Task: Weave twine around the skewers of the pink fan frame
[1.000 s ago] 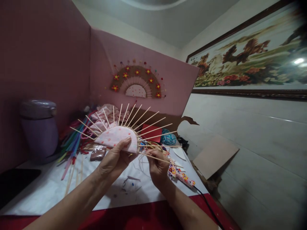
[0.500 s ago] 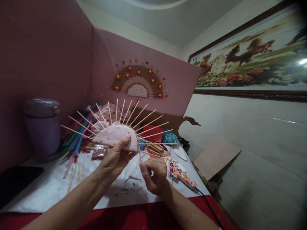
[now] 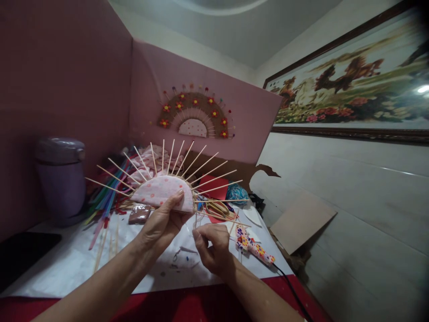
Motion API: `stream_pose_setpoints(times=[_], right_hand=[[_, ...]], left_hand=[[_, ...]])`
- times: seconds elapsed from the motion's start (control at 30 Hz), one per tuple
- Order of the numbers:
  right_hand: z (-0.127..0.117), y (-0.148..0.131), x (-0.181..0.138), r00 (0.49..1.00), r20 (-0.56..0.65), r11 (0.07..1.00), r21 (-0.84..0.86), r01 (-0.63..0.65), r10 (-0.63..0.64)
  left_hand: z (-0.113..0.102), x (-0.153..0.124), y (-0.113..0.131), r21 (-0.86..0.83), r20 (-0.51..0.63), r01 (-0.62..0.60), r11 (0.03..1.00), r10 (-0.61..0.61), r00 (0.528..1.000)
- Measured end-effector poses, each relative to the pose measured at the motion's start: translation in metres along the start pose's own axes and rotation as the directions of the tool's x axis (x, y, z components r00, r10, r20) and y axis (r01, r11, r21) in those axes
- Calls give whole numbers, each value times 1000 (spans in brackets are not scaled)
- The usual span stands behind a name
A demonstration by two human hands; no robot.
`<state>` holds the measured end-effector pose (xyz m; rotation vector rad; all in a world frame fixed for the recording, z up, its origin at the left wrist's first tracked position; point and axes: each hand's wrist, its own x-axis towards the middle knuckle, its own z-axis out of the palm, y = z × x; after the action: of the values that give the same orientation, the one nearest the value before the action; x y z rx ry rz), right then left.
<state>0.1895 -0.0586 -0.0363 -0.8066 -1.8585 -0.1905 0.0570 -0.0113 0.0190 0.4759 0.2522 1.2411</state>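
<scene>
Sticks of slender pale wood already fan from the whole curved edge of the pink-spotted white half-round cloth panel, which my left hand grips above the white sheet. Thin pale twine at the panel's right corner, apparently pinched in my right hand's curled fingers, looks unsecured. Air between my forearms leaves room; a flower-patterned corded tool crowds my right.

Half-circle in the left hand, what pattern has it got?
Pale pink with reddish dots on the half-circle, in the head view.
</scene>
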Motion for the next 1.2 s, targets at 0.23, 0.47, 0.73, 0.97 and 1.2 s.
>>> stream_pose_setpoints(times=[0.23, 0.47, 0.73, 0.97, 1.2], right_hand=[[-1, 12, 9, 957, -125, 963, 94, -252, 263], [-6, 33, 10, 887, -260, 924, 68, -377, 381], [-22, 51, 10, 929, -269, 956, -78, -284, 254], [-45, 81, 7, 948, -306, 923, -335, -188, 82], [-51, 86, 6, 947, -316, 912, -370, -178, 56]], left_hand=[[-2, 0, 4, 29, -7, 105, 994, -105, 994], [-2, -4, 5, 94, 54, 281, 955, -287, 956], [-7, 4, 5, 114, 40, 211, 971, -216, 975], [-9, 9, 14, 157, 22, 182, 971, -188, 982], [-27, 10, 17, 190, 5, 161, 968, -165, 986]])
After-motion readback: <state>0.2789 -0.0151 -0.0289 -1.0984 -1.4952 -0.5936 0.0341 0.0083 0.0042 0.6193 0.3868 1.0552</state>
